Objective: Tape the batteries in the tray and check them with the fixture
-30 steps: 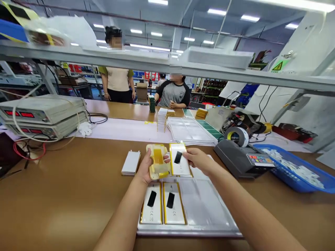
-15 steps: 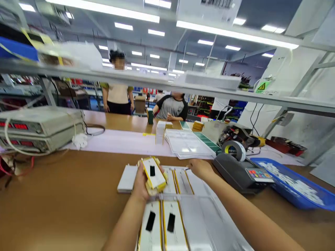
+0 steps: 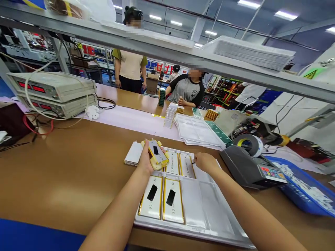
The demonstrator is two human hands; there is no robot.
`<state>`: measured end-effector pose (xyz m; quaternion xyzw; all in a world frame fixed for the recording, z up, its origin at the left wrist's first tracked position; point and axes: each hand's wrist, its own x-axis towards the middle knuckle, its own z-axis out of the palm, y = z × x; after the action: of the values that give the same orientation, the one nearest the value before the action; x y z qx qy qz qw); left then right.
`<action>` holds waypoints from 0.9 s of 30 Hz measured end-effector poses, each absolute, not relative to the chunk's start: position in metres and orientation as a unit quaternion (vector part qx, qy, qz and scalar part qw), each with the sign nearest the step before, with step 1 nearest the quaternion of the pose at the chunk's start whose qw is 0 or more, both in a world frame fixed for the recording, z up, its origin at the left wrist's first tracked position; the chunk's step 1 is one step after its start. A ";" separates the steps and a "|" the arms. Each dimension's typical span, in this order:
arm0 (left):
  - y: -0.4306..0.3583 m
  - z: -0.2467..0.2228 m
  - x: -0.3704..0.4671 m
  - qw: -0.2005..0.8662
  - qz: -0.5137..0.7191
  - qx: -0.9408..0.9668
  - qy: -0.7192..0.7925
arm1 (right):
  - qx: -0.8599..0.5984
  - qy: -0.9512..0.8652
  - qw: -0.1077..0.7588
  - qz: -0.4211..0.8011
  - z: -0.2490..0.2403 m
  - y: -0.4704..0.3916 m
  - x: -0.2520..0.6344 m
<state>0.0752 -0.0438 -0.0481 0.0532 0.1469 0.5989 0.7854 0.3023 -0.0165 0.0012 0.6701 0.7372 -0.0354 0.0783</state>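
Observation:
My left hand (image 3: 146, 161) grips a flat white pouch battery (image 3: 158, 153) with yellow edges and a black patch, seated in a pale yellow holder (image 3: 156, 166). My right hand (image 3: 205, 162) is closed above the tray's far right part, a small dark strip (image 3: 194, 161) at its fingertips. Beneath both hands lies a white plastic tray (image 3: 193, 225) with compartments. Two batteries with black patches, one on the left (image 3: 151, 198) and one beside it (image 3: 173, 205), fill near compartments. Farther back, a battery (image 3: 172, 163) and another one (image 3: 186, 165) show no patch.
A stack of white batteries (image 3: 132, 153) stands left of the tray. To the right are a black tape dispenser (image 3: 240, 167), a tape roll (image 3: 250, 144) and a blue basket (image 3: 309, 188) of white pieces. Metering boxes (image 3: 54, 87) stand left; a shelf beam (image 3: 167, 52) crosses overhead. Two people are across the bench.
The view has tipped downward and rolled, showing more of the bench. My left hand still holds the battery; my right hand stays closed above the tray's far right part.

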 end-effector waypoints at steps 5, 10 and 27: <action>-0.041 -0.054 0.073 0.784 0.600 0.063 0.143 | 0.684 0.696 0.023 -0.216 -0.006 -0.014 0.303; -0.043 -0.056 0.071 0.801 0.581 0.070 0.125 | 0.666 0.673 -0.031 -0.319 0.006 -0.014 0.294; -0.059 -0.043 0.063 0.807 0.574 0.133 0.034 | 0.608 0.789 -0.067 -0.054 0.038 -0.049 0.223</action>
<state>0.0626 -0.0594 -0.0428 0.1328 0.0340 0.5738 0.8075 0.2228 -0.0494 0.0379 0.6083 0.7890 -0.0538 -0.0673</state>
